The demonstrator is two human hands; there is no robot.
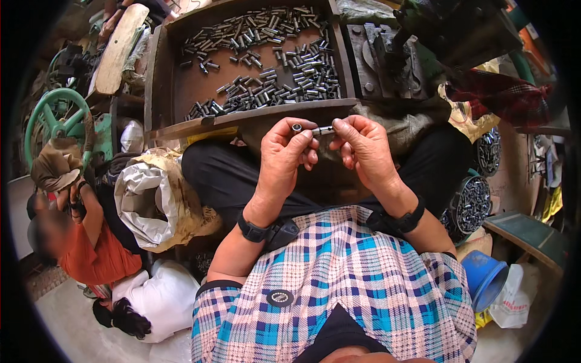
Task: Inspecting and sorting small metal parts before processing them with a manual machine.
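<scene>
My left hand [284, 148] is closed on a short metal tube [296, 128], whose open round end shows above the fingers. Between the two hands lies a slim shiny metal piece [324, 130], roughly level. My right hand [368, 148] pinches its right end between thumb and fingers, while the left thumb and fingertips are at its other end. Whether it is one part or two fitted together I cannot tell. Just beyond my hands stands a shallow wooden tray [254, 115] with a great many short metal tubes [311, 69] scattered over its brown bottom.
Left of my knee is an open white sack [142, 199]; behind it, a green handwheel [57, 130]. A dark metal machine [387, 60] stands beyond the tray's right side. Containers of metal parts [472, 206] and a blue bucket [484, 278] are at right. Two people sit at left.
</scene>
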